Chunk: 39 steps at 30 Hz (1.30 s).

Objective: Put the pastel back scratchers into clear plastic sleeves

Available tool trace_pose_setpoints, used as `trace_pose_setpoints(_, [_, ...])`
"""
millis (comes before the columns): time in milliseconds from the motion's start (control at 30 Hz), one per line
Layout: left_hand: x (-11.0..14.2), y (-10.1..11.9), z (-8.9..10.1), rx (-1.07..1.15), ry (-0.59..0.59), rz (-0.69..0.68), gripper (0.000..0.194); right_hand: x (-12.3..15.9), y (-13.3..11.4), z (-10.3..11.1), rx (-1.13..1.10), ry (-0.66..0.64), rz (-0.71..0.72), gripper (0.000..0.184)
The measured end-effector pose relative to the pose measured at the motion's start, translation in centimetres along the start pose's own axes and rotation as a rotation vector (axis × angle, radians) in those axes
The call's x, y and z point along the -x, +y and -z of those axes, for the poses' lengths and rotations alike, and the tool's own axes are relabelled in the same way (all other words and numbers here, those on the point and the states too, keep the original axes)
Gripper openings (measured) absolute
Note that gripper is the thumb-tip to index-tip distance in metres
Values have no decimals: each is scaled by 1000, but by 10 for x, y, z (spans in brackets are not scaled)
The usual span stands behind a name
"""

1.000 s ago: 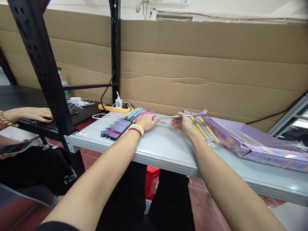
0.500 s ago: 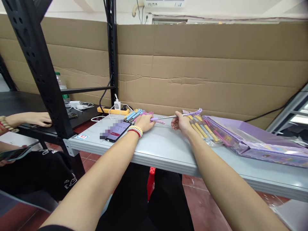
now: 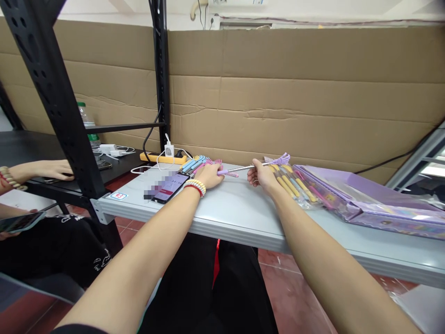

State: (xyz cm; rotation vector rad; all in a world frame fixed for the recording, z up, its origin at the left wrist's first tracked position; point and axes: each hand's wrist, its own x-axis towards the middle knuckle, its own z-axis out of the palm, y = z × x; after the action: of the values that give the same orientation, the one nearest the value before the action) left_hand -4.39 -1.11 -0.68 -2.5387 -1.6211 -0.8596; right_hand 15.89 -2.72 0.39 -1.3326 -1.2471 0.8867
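Observation:
A purple back scratcher with a thin metal rod (image 3: 243, 168) is held level above the table, its claw head (image 3: 282, 159) at the right end. My left hand (image 3: 210, 176) is closed round its purple handle at the left end. My right hand (image 3: 261, 175) grips the rod just short of the claw. Several blue, pink and yellow back scratchers (image 3: 194, 163) lie beyond my left hand, partly hidden by it. Bagged yellow-handled back scratchers (image 3: 288, 183) lie to the right of my right hand.
A phone (image 3: 168, 186) lies left of my left hand, before a yellow power strip (image 3: 163, 159) with a white charger. On the right stands an open purple box (image 3: 382, 218). Cardboard (image 3: 306, 93) backs the table. A black post (image 3: 59, 102) and another person's hand (image 3: 57, 170) are at left.
The back scratcher has turned on its axis, so its claw, seen edge-on before, now shows its separate prongs. Both hands keep their hold; the view has shifted slightly.

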Motion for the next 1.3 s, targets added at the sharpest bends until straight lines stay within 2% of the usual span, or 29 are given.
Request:
trace_pose_setpoints(333, [-1, -5, -2, 156, 71, -190, 28, -2, 0, 2, -11, 49, 14, 45])
trace_pose_setpoints(500, [-5, -10, -8, 205, -5, -193, 37, -5, 1, 2, -17, 42, 1, 40])
trace_pose_setpoints(700, [-6, -12, -9, 277, -134, -191, 37, -1, -3, 2, -105, -44, -27, 35])
trace_pose_setpoints(800, [-5, -11, -9, 283, -129, -195, 37, 2, -4, 3, -170, -108, -10, 37])
trace_pose_setpoints(1000, [-5, -8, -7, 193, -30, -185, 37, 6, -6, 3, -247, -145, 14, 39])
trace_pose_setpoints(1300, [-5, -9, -7, 210, -41, -196, 37, 7, -8, 3, -261, -144, 1, 40])
